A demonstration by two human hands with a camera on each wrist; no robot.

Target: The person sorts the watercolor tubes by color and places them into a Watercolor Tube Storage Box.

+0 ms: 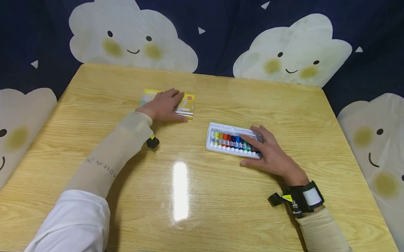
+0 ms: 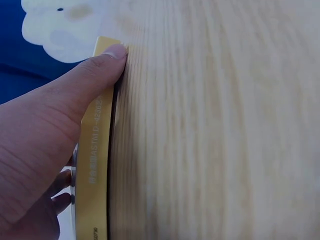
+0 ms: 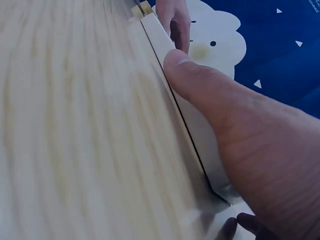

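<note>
On the table's far left half lies a flat yellow box (image 1: 189,103) with a printed lid. My left hand (image 1: 163,104) spans it from above and grips it, thumb along the near side and fingers over the top. In the left wrist view the thumb lies on the box's yellow side wall (image 2: 95,150). To the right, a white tray (image 1: 212,149) holds a row of colourful paint tubes (image 1: 229,140). My right hand (image 1: 270,153) holds its right end, index finger over the tubes and thumb at the near wall. The right wrist view shows that thumb against the white wall (image 3: 195,130).
Both things lie on a wooden table (image 1: 218,209), the tray nearer to me than the box. A dark blue curtain (image 1: 219,40) with smiling clouds hangs around the table's back and sides. Small black wrist cameras hang below both wrists, close over the tabletop.
</note>
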